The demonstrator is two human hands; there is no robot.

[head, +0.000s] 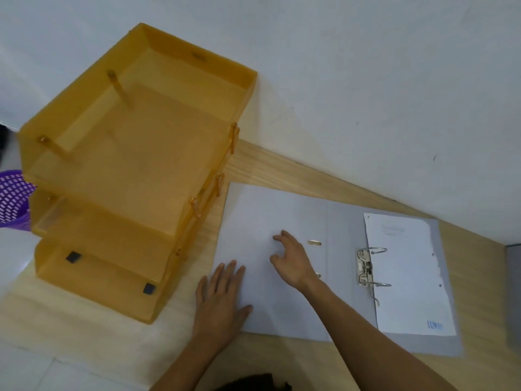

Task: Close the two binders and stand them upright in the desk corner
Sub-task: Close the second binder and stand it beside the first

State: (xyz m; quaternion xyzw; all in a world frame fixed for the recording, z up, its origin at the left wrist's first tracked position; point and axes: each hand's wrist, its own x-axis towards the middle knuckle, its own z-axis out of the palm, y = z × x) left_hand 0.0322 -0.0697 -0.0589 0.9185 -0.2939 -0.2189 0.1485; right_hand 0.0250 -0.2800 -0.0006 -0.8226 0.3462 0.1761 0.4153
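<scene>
A grey lever-arch binder lies open and flat on the wooden desk. Its metal ring mechanism stands in the middle, and white sheets rest on its right half. My left hand lies flat with spread fingers on the lower left edge of the binder's left cover. Resting on that same cover is my right hand, fingers curled and apart, holding nothing. A second grey binder shows only as a sliver at the right frame edge.
An amber three-tier paper tray stands left of the binder, against the white wall. A purple mesh basket sits beyond the desk's left edge. The wall runs along the desk's far side.
</scene>
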